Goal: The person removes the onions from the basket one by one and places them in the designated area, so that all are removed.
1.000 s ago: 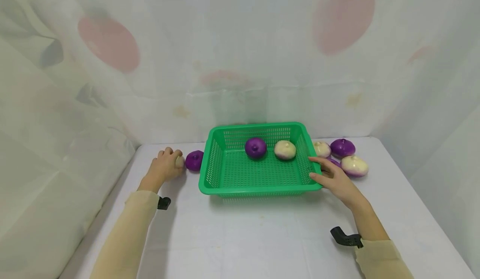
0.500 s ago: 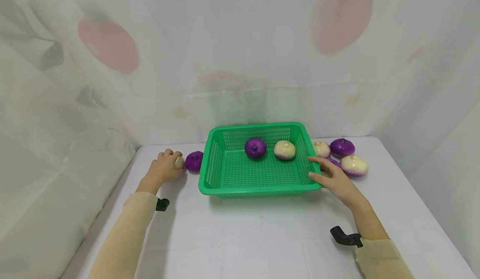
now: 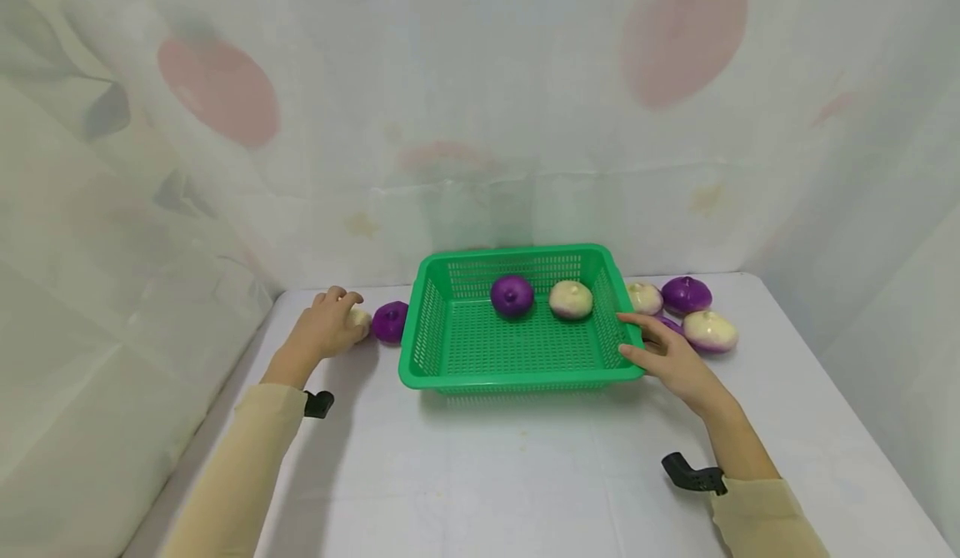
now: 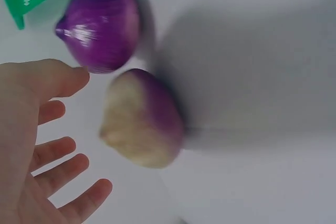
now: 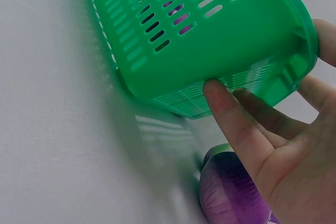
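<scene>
My left hand (image 3: 322, 327) is beside a cream-and-purple onion (image 4: 143, 119); the left wrist view has its fingers loose and apart from the onion. A purple onion (image 3: 390, 322) sits between that onion and the green basket (image 3: 517, 379). My right hand (image 3: 671, 366) holds the basket's right rim, with some fingertips over the rim and others against the outer wall in the right wrist view. Inside the basket are a purple onion (image 3: 512, 296) and a cream onion (image 3: 571, 300).
Right of the basket several onions lie in a cluster, among them a purple onion (image 3: 687, 294) and a cream onion (image 3: 709, 331). A white cloth (image 3: 517, 475) covers the table. Printed curtains (image 3: 480, 125) hang behind and at the sides.
My left hand has loosened its fingers from the cream onion and drawn slightly back to the left, showing more of it. My right hand and the basket stay in place.
</scene>
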A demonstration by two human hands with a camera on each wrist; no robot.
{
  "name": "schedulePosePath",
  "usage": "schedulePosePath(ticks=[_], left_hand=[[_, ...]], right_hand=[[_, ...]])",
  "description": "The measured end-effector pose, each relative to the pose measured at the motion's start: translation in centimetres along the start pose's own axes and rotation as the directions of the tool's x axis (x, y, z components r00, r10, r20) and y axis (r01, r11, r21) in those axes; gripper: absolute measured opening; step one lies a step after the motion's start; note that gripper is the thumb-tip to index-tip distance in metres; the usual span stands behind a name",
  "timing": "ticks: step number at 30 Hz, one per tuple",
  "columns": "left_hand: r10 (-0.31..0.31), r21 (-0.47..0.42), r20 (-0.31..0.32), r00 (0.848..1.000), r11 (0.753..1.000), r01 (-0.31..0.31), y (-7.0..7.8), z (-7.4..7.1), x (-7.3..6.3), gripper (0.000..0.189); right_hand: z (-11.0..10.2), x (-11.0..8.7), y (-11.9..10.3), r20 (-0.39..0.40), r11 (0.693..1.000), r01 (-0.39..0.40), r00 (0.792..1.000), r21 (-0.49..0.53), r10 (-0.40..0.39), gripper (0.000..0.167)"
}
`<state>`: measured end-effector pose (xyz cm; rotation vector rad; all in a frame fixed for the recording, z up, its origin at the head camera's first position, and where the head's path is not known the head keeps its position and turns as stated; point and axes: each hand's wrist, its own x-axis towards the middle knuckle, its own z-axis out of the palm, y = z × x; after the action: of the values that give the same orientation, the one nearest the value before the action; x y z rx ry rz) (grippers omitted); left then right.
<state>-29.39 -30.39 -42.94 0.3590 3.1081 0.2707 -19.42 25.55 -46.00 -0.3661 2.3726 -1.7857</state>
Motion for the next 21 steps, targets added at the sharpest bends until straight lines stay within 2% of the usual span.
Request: schedulePosePath(ticks=[6,15,21], left_hand=[[0.066,0.030,-0.054,0.996,0.997,-0.064,1.5,-1.8,-0.2,0.044],[0.121,0.052,-0.128,0.984,0.992,-0.116,4.7,-4.0,-0.3,0.039],[0.194,0.076,-0.184,0.964,0.980,-0.183,7.0,-5.0,0.1,0.037]], right_hand=[[0.0,0.0,0.0,0.003,1.000,0.001,1.000,0.002,-0.002,0.059],[0.1,0.0,0.1,0.002,1.000,-0.003,1.000,0.015,0.003,0.060],[0.0,0.1,0.3,-0.003,1.000,-0.004,1.000,0.011,0.004,0.060]])
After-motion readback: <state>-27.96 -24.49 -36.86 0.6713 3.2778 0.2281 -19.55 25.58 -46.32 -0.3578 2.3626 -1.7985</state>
